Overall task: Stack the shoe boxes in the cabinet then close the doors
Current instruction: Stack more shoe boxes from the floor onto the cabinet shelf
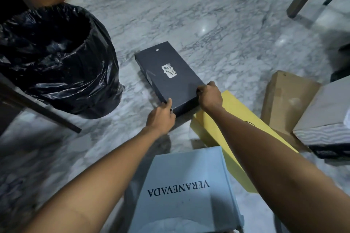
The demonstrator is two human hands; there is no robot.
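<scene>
Black cardboard shoe box (pixel 170 75) lies on the marble floor (pixel 217 15) beside the yellow box (pixel 223 128); left hand (pixel 161 117) and right hand (pixel 209 96) grip its near corners. Stacking looks barely begun; no cabinet shows.

dim, cool cast | two glare spots on floor (pixel 204 30) upper right | soft shadows under boxes | edges blurred, wide-angle bowing at corners

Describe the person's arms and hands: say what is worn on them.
Both forearms are bare as far as the view shows, with no sleeves. The left hand and right hand wear no gloves; no watch, bracelet or rings are visible.
</scene>
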